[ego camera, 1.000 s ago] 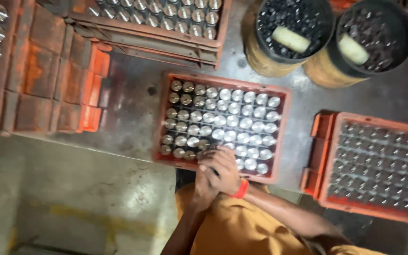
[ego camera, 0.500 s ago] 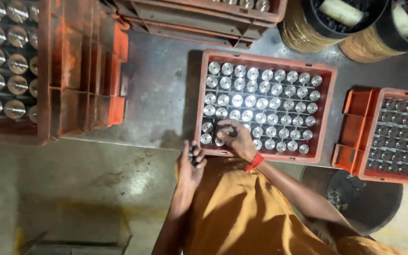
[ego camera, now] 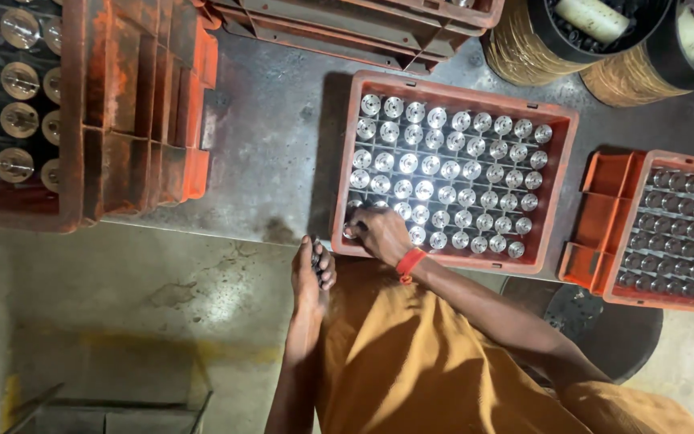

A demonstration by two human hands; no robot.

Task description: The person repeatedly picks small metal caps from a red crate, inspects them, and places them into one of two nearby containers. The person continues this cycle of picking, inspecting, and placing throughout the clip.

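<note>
The person in the orange shirt stands over a grey, stained metal worktop. Their right hand reaches into the near left corner of a shallow orange plastic tray, whose dark grid of cells holds rows of shiny round-topped metal cylinders. The fingers are curled down over the cylinders in that corner; whether they are actually pinching one I cannot tell, since the back of the hand covers it. A red band sits on that wrist.

The left hand hangs just off the worktop's front edge, beside the tray's corner but apart from it, clenched around a few small dark metal pieces — only their ends show between the fingers.

To the right lies a second orange tray of duller, darker cylinders, with an empty compartment along its near side. To the left stands a deep orange crate with larger brass-toned round parts in it. At the back are more stacked orange trays and two black tubs wrapped in yellowish cord, each holding dark small parts and a pale cylinder. Below the worktop — bare concrete floor.
</note>
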